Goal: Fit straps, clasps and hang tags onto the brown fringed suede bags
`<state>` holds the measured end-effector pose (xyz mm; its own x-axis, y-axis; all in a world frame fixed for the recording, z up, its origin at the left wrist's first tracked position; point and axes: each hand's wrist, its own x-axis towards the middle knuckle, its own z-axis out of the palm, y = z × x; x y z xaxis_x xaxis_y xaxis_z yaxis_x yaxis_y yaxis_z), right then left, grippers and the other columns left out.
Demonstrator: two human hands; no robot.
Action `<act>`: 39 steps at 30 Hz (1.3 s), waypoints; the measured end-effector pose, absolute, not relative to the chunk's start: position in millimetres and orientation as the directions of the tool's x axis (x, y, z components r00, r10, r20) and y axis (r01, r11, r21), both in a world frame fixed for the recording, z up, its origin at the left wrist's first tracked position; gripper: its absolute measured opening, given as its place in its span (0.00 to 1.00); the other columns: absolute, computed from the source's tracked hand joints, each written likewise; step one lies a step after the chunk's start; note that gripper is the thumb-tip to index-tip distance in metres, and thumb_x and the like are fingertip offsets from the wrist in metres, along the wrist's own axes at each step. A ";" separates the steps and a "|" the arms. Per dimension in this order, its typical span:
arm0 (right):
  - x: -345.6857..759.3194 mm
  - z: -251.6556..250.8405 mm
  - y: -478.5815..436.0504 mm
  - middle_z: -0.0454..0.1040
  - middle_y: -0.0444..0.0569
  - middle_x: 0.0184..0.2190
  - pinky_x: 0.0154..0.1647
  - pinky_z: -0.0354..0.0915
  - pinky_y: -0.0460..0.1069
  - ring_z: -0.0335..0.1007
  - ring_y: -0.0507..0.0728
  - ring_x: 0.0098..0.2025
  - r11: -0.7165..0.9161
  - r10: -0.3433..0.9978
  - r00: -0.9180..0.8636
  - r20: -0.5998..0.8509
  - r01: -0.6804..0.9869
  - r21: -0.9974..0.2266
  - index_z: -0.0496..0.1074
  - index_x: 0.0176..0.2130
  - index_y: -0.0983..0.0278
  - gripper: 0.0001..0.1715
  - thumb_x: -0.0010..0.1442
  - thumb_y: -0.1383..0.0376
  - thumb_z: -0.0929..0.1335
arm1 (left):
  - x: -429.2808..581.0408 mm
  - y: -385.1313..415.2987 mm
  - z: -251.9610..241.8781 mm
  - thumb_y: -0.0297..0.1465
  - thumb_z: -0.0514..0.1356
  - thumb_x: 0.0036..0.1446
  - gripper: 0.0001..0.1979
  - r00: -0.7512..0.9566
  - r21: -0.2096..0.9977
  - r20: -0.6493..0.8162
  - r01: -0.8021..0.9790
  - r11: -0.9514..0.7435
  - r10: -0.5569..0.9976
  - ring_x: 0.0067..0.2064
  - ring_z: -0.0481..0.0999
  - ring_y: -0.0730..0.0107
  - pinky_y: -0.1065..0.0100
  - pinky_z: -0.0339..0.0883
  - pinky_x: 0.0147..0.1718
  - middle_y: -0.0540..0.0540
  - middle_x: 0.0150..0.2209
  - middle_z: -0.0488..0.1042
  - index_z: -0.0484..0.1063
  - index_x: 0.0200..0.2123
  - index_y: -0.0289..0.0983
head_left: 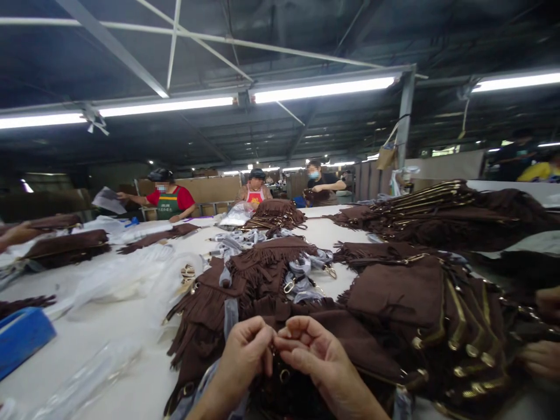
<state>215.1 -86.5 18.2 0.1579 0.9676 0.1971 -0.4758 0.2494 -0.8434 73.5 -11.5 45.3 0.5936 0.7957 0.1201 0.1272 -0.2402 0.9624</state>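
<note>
My left hand [247, 356] is closed, thumb and forefinger pinched together, over a brown fringed bag [350, 341] near the front edge. What sits in that pinch is too small to make out. Beside it, nearly touching, my right hand [308, 350] has its thumb and fingers curled together; whatever they hold is hidden or tiny. Just below the two hands shows a metal ring [284, 375] on dark material. More brown fringed bags [271, 277] lie beyond, with plastic-wrapped straps and gold clasps [306, 274] among them.
Brown bags with gold zips [398, 291] are stacked at the right, where another person's hands [542, 356] show. A blue tray [26, 338] and clear plastic bags [126, 274] lie on the white table [153, 385] at the left. Several people stand or sit beyond.
</note>
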 end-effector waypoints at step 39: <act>214.1 7.4 -81.3 0.69 0.40 0.20 0.25 0.62 0.44 0.66 0.50 0.22 0.317 0.920 0.275 0.280 -0.101 -0.943 0.73 0.29 0.64 0.19 0.52 0.52 0.76 | 82.1 -28.7 18.8 0.47 0.61 0.49 0.19 0.561 0.998 0.064 -0.013 -0.069 0.825 0.15 0.64 0.80 0.79 0.56 0.12 0.55 0.18 0.67 0.63 0.27 0.37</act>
